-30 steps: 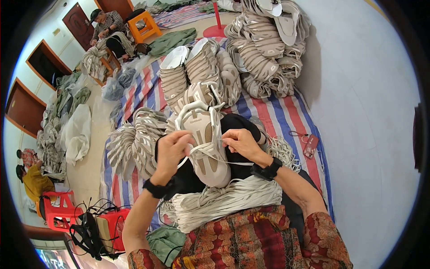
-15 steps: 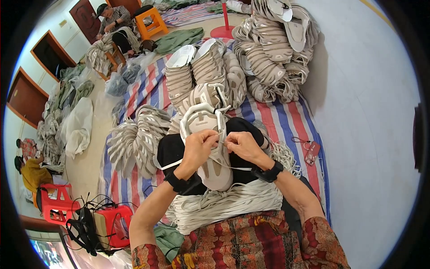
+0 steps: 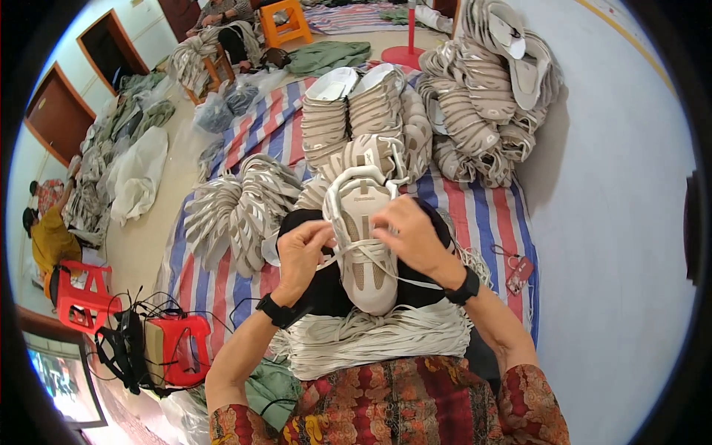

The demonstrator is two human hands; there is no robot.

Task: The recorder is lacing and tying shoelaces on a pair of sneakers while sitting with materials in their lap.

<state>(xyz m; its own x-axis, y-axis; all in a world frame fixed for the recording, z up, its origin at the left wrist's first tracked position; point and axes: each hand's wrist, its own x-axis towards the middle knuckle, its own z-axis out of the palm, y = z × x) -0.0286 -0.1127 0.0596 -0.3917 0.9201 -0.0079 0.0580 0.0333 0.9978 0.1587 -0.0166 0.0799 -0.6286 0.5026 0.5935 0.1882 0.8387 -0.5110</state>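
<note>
Beige and cream mesh sneaker upper [image 3: 365,252], held in the lap over a black cloth [image 3: 326,285], toe end toward the body and the collar opening pointing away. White flat lace [image 3: 415,280] threaded across its front, one strand running off to the right past the wrist. Left hand [image 3: 302,248] at the shoe's left edge, thumb and forefinger pinched narrow on the lace. Right hand [image 3: 409,236] laid over the middle of the upper, fingers curled down on the lacing (exact pinch hidden under the knuckles, so cannot tell what it grips). Black bands on both wrists. Just below, a thick bundle of white laces [image 3: 371,340] resting across patterned red trousers. Beyond the shoe, stacked rows of matching beige uppers [image 3: 371,119] on a striped red, white and blue tarpaulin [image 3: 489,215], another heap of uppers [image 3: 237,208] to the left. Red plastic stools [image 3: 178,345] at lower left on the floor.
</note>
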